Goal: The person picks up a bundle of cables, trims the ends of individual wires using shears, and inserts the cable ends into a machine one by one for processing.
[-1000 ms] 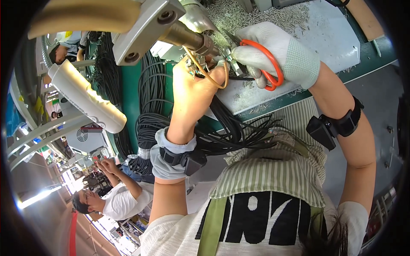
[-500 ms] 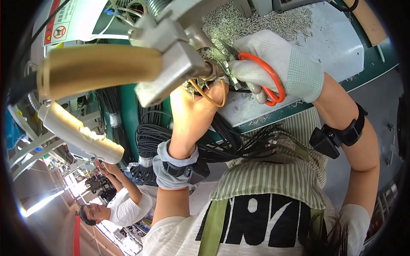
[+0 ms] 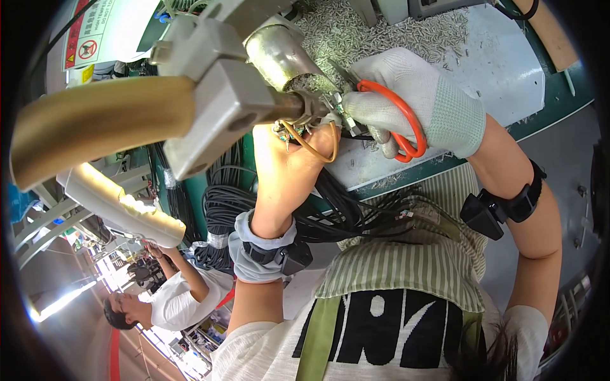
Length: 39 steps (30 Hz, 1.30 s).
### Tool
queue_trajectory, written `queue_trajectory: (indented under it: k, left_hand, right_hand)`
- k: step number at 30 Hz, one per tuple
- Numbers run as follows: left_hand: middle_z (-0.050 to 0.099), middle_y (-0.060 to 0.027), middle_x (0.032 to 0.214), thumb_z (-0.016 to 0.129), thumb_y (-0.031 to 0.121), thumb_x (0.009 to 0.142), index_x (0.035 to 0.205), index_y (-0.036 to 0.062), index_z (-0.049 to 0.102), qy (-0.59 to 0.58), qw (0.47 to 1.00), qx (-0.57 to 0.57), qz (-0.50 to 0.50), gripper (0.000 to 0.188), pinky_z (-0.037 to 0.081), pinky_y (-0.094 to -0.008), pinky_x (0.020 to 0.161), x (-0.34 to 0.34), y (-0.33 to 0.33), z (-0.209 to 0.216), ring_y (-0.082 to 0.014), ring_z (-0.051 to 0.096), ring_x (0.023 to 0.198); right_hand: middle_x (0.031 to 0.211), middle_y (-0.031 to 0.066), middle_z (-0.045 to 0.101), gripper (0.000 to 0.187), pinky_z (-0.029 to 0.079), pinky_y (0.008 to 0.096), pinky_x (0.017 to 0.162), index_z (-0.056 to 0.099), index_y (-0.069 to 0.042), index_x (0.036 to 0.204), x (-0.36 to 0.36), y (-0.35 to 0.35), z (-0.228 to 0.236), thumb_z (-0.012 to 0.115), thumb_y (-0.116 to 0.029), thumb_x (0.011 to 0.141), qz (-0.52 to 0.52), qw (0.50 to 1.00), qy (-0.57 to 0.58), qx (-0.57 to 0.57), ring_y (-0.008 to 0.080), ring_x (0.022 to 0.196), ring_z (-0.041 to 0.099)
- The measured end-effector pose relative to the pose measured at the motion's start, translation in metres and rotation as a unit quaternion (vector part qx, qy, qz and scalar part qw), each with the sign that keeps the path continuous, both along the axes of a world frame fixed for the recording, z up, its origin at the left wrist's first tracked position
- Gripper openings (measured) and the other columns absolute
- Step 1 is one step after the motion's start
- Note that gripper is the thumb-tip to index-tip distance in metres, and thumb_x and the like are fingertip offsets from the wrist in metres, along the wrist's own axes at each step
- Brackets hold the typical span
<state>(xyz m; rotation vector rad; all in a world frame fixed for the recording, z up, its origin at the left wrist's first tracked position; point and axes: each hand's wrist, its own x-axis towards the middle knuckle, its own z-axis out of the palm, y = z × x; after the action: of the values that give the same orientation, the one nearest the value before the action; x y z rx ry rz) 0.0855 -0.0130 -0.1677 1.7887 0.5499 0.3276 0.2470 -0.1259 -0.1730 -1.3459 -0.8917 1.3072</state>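
My right hand [image 3: 406, 105], in a white knit glove with a mint cuff, keeps red-handled scissors [image 3: 413, 120] in its grip, blades pointing up and away. Its thumb and fingertips also pinch a small metal connector [image 3: 347, 115] beside the nozzle-like metal tip of the machine. My left hand [image 3: 289, 155], bare-palmed, is curled close to the same connector; small metal cable ends [image 3: 284, 132] stick out of its far side. A tan band [image 3: 333, 149] loops over that hand. The machine's grey metal block [image 3: 219, 105] partly hides its fingers.
Small metal clippings [image 3: 387, 38] are heaped on a white sheet [image 3: 508, 70] over the green bench. Black cable bundles [image 3: 225, 197] lie left and across my lap. The machine's tan handle [image 3: 101, 117] and a lit lamp [image 3: 121, 206] stand at left. A co-worker [image 3: 181, 295] is beyond.
The grey block and its tan handle have swung left and lower, uncovering a round metal cylinder. My hands stay nearly in place. The co-worker has shifted left.
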Motion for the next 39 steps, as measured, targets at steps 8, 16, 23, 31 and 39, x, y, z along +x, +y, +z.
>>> queue_trajectory:
  k: [8,16,23,31,39]
  left_hand:
    - [0.05,0.0036,0.066,0.061,0.01,0.081,0.079,0.0025,0.055,0.025,0.982,-0.186,0.028,0.01,0.033,-0.0205,0.049,0.0,0.004,-0.001,-0.0046,0.042,0.056]
    - [0.053,0.0033,0.069,0.061,0.003,0.078,0.089,0.0009,0.055,-0.008,0.997,-0.027,0.069,0.012,0.036,-0.0204,0.052,0.012,-0.01,-0.008,-0.0041,0.043,0.059]
    - [0.056,0.0016,0.073,0.062,0.001,0.078,0.089,0.0005,0.057,0.007,0.996,-0.007,0.084,0.013,0.041,-0.0216,0.058,0.012,-0.015,-0.006,-0.0055,0.047,0.064]
    - [0.06,-0.0014,0.079,0.062,0.002,0.079,0.091,-0.0005,0.059,0.013,0.993,0.101,0.066,0.012,0.045,-0.0259,0.064,0.006,-0.013,-0.009,-0.0091,0.053,0.071]
    - [0.06,-0.0028,0.082,0.065,0.006,0.08,0.094,-0.0002,0.061,0.012,0.996,0.054,0.069,0.016,0.047,-0.0272,0.067,0.003,-0.017,-0.003,-0.0117,0.057,0.075]
  right_hand:
    - [0.05,0.0055,0.052,0.026,0.042,0.0256,0.038,0.053,0.003,0.077,0.003,-0.004,-0.006,0.057,-0.021,0.085,-0.023,0.999,-0.022,0.034,0.0124,0.039,0.053]
    - [0.05,0.0032,0.05,0.025,0.04,0.0255,0.037,0.054,0.003,0.084,0.005,-0.003,-0.002,0.057,-0.022,0.085,-0.026,1.0,0.015,0.009,0.0107,0.038,0.049]
    - [0.049,0.0047,0.051,0.026,0.041,0.0254,0.038,0.055,0.004,0.083,0.007,-0.007,-0.003,0.057,-0.022,0.084,-0.013,1.0,0.002,0.011,0.0112,0.039,0.051]
    - [0.05,0.005,0.052,0.025,0.041,0.0252,0.038,0.056,0.004,0.079,0.005,-0.003,0.007,0.059,-0.021,0.083,-0.004,0.999,0.027,-0.02,0.0117,0.04,0.053]
    - [0.05,0.0053,0.051,0.025,0.042,0.025,0.038,0.056,0.003,0.076,0.005,-0.004,0.001,0.061,-0.02,0.081,-0.012,1.0,0.018,0.001,0.0119,0.04,0.053]
